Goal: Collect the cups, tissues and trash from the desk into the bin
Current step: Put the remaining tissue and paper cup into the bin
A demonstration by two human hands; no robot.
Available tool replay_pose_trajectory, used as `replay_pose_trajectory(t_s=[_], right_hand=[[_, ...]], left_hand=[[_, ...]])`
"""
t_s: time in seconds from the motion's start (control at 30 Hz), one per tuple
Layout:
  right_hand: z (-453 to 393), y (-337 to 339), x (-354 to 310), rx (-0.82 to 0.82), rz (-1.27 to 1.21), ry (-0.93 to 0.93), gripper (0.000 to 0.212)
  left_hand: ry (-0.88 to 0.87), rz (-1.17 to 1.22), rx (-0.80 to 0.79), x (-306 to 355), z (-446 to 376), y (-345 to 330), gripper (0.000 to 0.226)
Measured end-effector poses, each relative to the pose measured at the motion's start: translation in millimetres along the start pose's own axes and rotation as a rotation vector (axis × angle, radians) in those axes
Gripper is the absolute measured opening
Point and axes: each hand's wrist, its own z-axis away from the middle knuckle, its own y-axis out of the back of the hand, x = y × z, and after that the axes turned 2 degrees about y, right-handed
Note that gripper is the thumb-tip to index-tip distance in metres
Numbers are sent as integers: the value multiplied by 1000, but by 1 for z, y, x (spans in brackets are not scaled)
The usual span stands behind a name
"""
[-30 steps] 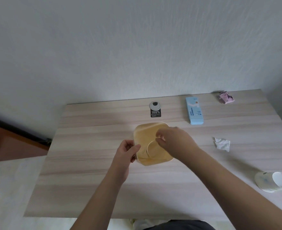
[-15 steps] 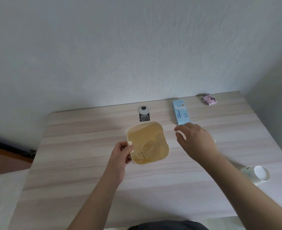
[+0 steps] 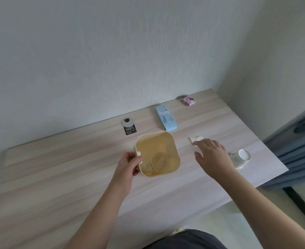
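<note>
Two hands busy: left hand (image 3: 130, 163) pinches bin (image 3: 158, 155) rim to steady it; right hand (image 3: 211, 153), fingers spread & empty, nears tissue (image 3: 195, 138) at bin's 3 o'clock

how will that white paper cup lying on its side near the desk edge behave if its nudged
The paper cup lies on its side, so its round wall would probably let it roll, perhaps in a curve. It looks thin and empty, likely light and easily crushed. It sits close to the desk edge, so it might drop off.
</note>
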Motion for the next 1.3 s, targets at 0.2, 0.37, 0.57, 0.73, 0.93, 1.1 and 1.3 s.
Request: replay_pose_trajectory(t_s=[0.2, 0.37, 0.57, 0.73, 0.93, 1.1, 1.3], right_hand=[[19, -11, 6, 21, 32, -87, 41], [16, -21, 11, 94, 1, -85, 36], [-11, -37, 36, 62, -22, -61, 36], [-47, -59, 69, -87, 18, -15, 46], [-98, -84, 105, -278, 72, 17, 55], [-124, -106, 122, -394, 106, 25, 58], [-128, -129, 129, -409, 55, 121, 45]], left_hand=[[7, -51, -111, 3, -3, -11, 33], [13, -33, -114, 6, -8, -24, 29], [32, -74, -77, 5, -22, -41, 29], [41, -93, -1, 4, -36, -66, 36], [26, -125, 66, 6, -51, -98, 35], [-4, -107, 116, 6, -56, -114, 45], [-3, -77, 189, -7, -56, -123, 30]])
